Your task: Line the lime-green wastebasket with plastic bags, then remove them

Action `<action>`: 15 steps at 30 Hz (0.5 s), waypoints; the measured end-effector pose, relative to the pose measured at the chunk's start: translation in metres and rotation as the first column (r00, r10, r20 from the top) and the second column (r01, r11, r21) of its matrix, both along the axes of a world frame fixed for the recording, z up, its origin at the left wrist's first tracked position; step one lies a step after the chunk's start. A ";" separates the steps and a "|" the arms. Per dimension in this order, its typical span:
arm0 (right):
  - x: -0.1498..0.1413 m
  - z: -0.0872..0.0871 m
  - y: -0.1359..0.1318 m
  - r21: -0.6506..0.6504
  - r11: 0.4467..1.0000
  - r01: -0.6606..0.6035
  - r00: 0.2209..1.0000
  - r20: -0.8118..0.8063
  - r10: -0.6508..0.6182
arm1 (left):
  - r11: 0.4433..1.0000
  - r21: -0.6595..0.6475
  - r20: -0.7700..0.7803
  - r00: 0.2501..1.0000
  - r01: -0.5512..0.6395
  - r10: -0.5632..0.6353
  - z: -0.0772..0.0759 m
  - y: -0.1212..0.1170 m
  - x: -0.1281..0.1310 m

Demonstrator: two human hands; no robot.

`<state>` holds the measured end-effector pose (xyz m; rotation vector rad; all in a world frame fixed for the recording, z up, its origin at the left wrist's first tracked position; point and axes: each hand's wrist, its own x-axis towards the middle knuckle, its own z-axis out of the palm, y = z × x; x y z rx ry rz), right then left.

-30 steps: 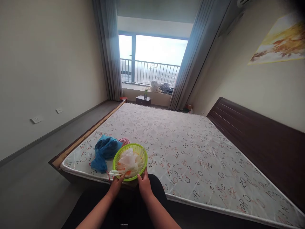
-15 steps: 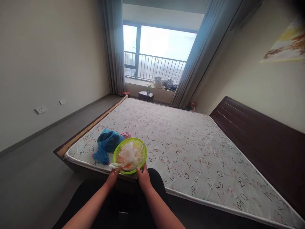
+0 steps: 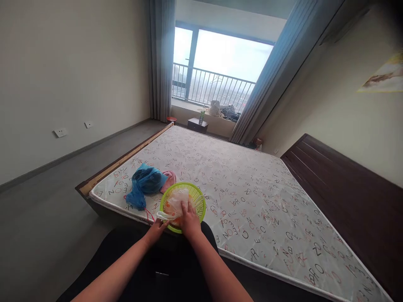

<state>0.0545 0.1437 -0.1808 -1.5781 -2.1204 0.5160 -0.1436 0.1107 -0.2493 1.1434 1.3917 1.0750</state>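
Hands (image 3: 191, 221) at white bag (image 3: 179, 198) — mattress (image 3: 225, 167) lettered "BRO".

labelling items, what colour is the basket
The basket is bright yellow-green, showing best in the head view.

Bed (image 3: 126, 156) carried the stuff. Mattress (image 3: 226, 159) on top, bare fabric: pale grey-white, scattered black and red printed letters, white piping along the near edge. Wooden frame rail showed along the left side, dark outside, lighter strip inside. Dark brown headboard (image 3: 333, 180) stood at the right. Near left part of mattress: crumpled blue plastic bag (image 3: 149, 179), and a soft pink item (image 3: 169, 180) touching its right side. Thin red-pink cord (image 3: 149, 215) at the near edge, right of the bag's lower end. Green basket (image 3: 200, 202) overlapped the near edge; couldn't tell if it rested on the mattress.
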 end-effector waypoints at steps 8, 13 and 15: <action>-0.009 0.034 0.038 -0.156 0.984 -0.087 0.992 -0.107 0.070 | 0.999 0.052 0.009 1.000 0.003 -0.003 -0.011 0.002 -0.002; -0.014 0.119 0.055 -0.021 0.990 0.137 0.868 -0.480 -0.130 | 0.998 0.069 0.026 1.000 0.010 -0.012 -0.014 0.004 0.006; -0.024 0.149 0.059 0.021 0.982 0.190 0.795 -0.590 -0.141 | 0.996 0.083 0.022 0.999 0.033 -0.035 -0.014 0.005 0.009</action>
